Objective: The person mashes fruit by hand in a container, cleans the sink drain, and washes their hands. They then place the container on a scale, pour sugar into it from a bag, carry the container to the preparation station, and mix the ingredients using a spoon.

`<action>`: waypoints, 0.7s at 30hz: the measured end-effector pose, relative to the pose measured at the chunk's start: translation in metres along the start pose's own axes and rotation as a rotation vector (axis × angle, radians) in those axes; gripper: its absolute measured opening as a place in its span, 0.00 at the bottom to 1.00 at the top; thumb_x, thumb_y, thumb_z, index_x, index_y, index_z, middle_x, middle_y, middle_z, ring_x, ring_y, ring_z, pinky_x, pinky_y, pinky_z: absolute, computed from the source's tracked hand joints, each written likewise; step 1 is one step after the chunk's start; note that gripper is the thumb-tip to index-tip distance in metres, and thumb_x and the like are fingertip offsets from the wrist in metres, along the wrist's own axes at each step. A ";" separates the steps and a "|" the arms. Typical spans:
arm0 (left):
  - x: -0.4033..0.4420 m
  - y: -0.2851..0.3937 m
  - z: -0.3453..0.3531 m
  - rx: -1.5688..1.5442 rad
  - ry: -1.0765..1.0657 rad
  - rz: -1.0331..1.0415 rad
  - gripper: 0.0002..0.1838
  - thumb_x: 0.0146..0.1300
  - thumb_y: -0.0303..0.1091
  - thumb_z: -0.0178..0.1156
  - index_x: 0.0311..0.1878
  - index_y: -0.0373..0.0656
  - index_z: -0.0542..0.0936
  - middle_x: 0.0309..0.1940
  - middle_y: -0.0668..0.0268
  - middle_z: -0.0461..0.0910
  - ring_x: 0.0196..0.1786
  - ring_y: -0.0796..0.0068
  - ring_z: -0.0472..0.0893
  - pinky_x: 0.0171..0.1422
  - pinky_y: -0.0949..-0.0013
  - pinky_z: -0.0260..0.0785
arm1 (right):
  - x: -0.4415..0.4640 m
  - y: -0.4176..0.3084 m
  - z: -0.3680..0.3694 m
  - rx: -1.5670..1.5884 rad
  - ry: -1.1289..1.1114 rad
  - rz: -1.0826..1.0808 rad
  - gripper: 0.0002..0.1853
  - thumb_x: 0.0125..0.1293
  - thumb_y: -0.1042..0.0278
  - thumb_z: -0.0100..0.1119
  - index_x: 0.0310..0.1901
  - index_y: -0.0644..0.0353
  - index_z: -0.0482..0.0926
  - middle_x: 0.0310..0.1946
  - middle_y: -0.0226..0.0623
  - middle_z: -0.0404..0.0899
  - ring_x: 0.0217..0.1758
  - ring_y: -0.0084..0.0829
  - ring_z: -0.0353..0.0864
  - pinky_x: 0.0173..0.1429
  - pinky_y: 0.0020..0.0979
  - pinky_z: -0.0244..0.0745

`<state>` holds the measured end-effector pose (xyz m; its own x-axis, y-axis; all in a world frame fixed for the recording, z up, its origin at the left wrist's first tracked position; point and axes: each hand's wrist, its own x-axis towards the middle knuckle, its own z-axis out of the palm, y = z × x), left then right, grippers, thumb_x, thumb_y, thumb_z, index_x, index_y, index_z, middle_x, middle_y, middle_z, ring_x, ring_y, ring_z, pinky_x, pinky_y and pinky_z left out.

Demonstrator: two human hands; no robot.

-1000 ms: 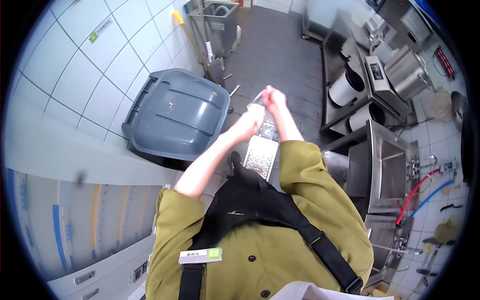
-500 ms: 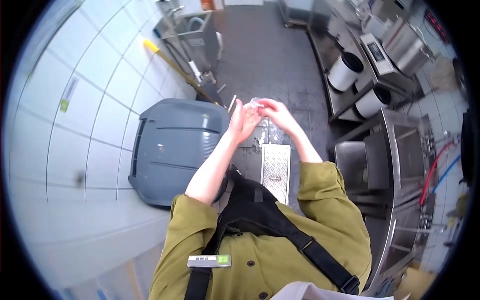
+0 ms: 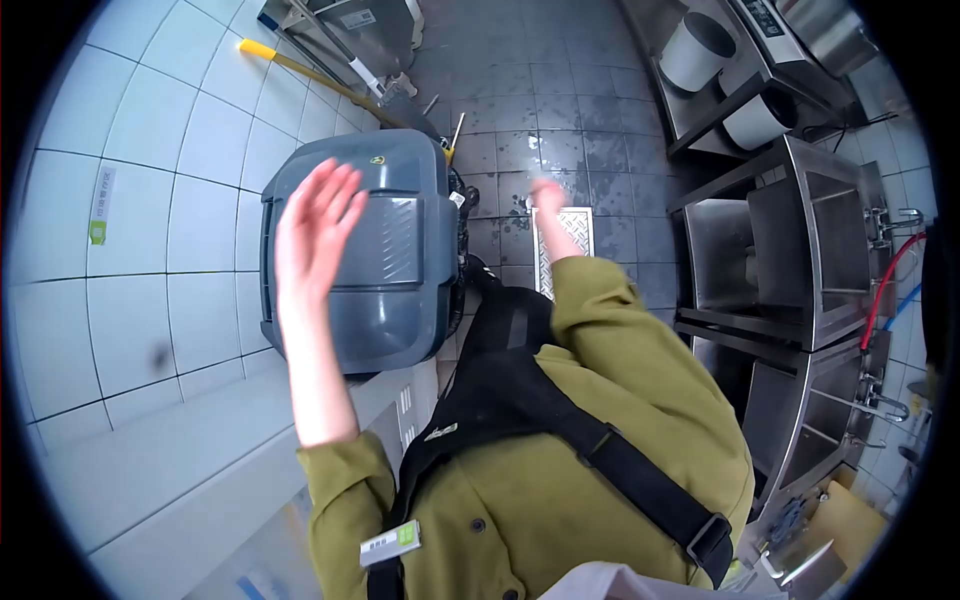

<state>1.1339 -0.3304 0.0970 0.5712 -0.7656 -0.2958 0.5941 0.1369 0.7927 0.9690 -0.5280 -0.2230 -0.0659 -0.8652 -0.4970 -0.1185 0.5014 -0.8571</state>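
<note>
My left hand [image 3: 320, 225] is raised over the closed grey lid of a large bin [image 3: 395, 320]. Its fingers are stretched out and nothing shows in them. Over the wet tiled floor, close to a patterned metal floor plate [image 3: 575, 235], is my right hand [image 3: 547, 195]. That hand is curled and a little smeared by motion. Whatever its fingers hold, if anything, is hidden. A black bag edge [image 3: 463, 215] hangs out along the right side of the bin.
White tiled wall [image 3: 130, 225] runs along the left. A yellow-ended pole [image 3: 300, 65] leans behind the bin near a grey metal container [image 3: 375, 35]. Steel sinks [image 3: 760, 250] line the right, with white buckets [image 3: 695, 55] on a shelf beyond them.
My hands were together, with something clear and crumpled between them. Now they are apart: the left has swung left over the bin lid, the right stays over the floor. The view has tilted down.
</note>
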 end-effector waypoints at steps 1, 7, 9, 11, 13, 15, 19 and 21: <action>-0.008 0.006 -0.012 -0.005 0.055 0.017 0.17 0.60 0.35 0.47 0.50 0.35 0.67 0.48 0.55 0.70 0.55 0.63 0.67 0.59 0.61 0.60 | 0.007 0.051 0.045 0.266 -0.235 0.125 0.06 0.55 0.65 0.48 0.31 0.56 0.72 0.24 0.31 0.73 0.24 0.25 0.71 0.24 0.31 0.64; -0.046 0.013 -0.043 -0.076 0.150 0.037 0.13 0.60 0.31 0.47 0.46 0.35 0.70 0.43 0.57 0.73 0.51 0.65 0.71 0.54 0.65 0.65 | -0.084 0.007 0.074 0.206 -0.643 0.335 0.13 0.56 0.79 0.39 0.41 0.63 0.71 0.26 0.37 0.73 0.18 0.25 0.72 0.16 0.21 0.66; -0.057 0.002 -0.034 -0.096 0.131 0.040 0.12 0.60 0.31 0.47 0.45 0.35 0.71 0.43 0.57 0.73 0.50 0.65 0.71 0.53 0.65 0.66 | -0.057 0.004 0.050 0.290 -0.463 0.226 0.10 0.57 0.74 0.44 0.41 0.61 0.71 0.28 0.34 0.74 0.19 0.22 0.71 0.20 0.21 0.67; -0.055 -0.017 -0.026 -0.150 0.017 0.002 0.12 0.60 0.30 0.47 0.44 0.34 0.71 0.43 0.57 0.73 0.50 0.66 0.71 0.53 0.66 0.65 | -0.037 -0.013 -0.004 0.332 -0.418 0.200 0.10 0.58 0.73 0.42 0.40 0.62 0.70 0.29 0.34 0.74 0.20 0.22 0.71 0.20 0.22 0.66; -0.054 -0.048 0.008 -0.242 -0.090 -0.093 0.13 0.60 0.31 0.47 0.45 0.35 0.72 0.42 0.59 0.74 0.49 0.67 0.71 0.55 0.67 0.63 | -0.023 -0.033 -0.077 0.426 -0.291 0.155 0.11 0.58 0.72 0.40 0.41 0.61 0.69 0.30 0.35 0.75 0.21 0.24 0.72 0.24 0.24 0.69; -0.041 -0.090 0.046 -0.260 -0.302 -0.215 0.13 0.60 0.31 0.47 0.46 0.36 0.72 0.42 0.60 0.74 0.49 0.68 0.72 0.54 0.67 0.64 | -0.001 -0.051 -0.164 0.522 -0.144 0.036 0.10 0.59 0.71 0.39 0.40 0.61 0.68 0.28 0.36 0.74 0.19 0.25 0.72 0.21 0.25 0.68; -0.045 -0.182 0.146 -0.206 -0.543 -0.532 0.13 0.60 0.32 0.46 0.46 0.39 0.72 0.42 0.62 0.74 0.48 0.70 0.72 0.52 0.68 0.65 | -0.008 -0.085 -0.377 0.763 0.276 -0.118 0.08 0.59 0.73 0.39 0.35 0.61 0.70 0.24 0.36 0.74 0.17 0.25 0.71 0.17 0.25 0.67; -0.059 -0.218 0.197 -0.078 -0.578 -0.583 0.13 0.61 0.33 0.46 0.47 0.40 0.71 0.41 0.64 0.75 0.47 0.71 0.73 0.49 0.69 0.66 | -0.028 -0.088 -0.479 0.947 0.441 -0.219 0.07 0.59 0.73 0.41 0.33 0.61 0.71 0.23 0.36 0.74 0.16 0.24 0.70 0.16 0.24 0.66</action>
<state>0.8593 -0.4390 0.0468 -0.2097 -0.9271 -0.3107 0.7552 -0.3554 0.5508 0.5069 -0.5489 -0.0689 -0.5120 -0.7656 -0.3894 0.6346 -0.0316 -0.7722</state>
